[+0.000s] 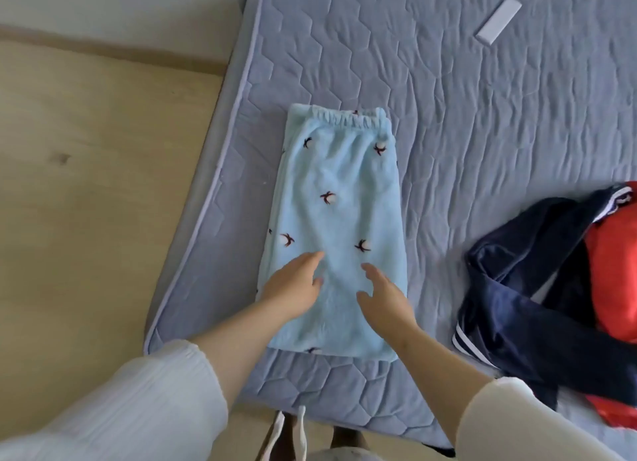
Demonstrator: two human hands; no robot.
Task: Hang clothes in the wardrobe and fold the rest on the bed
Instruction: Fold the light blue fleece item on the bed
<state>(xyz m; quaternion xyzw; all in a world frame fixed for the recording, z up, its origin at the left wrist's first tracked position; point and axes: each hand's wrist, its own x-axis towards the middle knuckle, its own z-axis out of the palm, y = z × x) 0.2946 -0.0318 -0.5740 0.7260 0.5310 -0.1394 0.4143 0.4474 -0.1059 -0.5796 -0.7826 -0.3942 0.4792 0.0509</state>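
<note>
Bed: a quilted blue-grey cover fills most of the view and carries the light blue trousers.
Floor: pale wood, left of the trousers, beyond the bed's edge.
Light blue trousers: fleece with small dark bird-like marks. They lie folded into a long flat strip near the bed's left edge, with the gathered waistband at the far end and the fold at the near end.
Navy garment: crumpled, with white stripes, well apart to the right of the trousers.
Red garment: bunched against the navy one, farther right of the trousers.
Left hand: palm down on the trousers' near left part, fingers loosely spread and gripping nothing.
Right hand: over the trousers' near right part, fingers relaxed and apart, holding nothing. Whether it presses the cloth cannot be told.
White flat strip: on the bed, far beyond the waistband and to the right.
</note>
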